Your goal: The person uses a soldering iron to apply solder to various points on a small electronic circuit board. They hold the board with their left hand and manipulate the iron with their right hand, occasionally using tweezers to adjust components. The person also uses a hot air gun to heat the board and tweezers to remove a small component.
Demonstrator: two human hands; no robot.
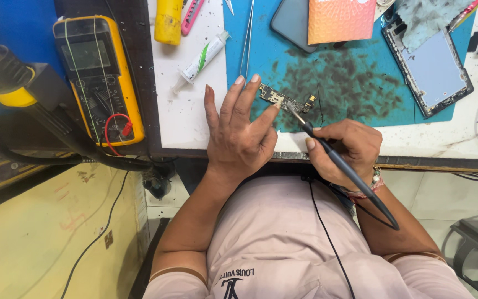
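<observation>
A small phone circuit board (284, 101) lies on the stained blue work mat (355, 88). My left hand (239, 130) rests flat beside it, fingers spread, with the forefinger and thumb tips pressing the board's left end. My right hand (343, 147) grips a black soldering iron (341, 166) like a pen. Its thin tip touches the middle of the board. The iron's black cord runs down over my pink shirt.
A yellow multimeter (98, 75) stands at the left by a hot-air handle (1, 77). A syringe tube (201, 58), tweezers (247, 36), a yellow bottle (169, 21), a dark phone (293, 22), an orange card (341, 19) and an opened phone frame (430, 69) lie beyond the board.
</observation>
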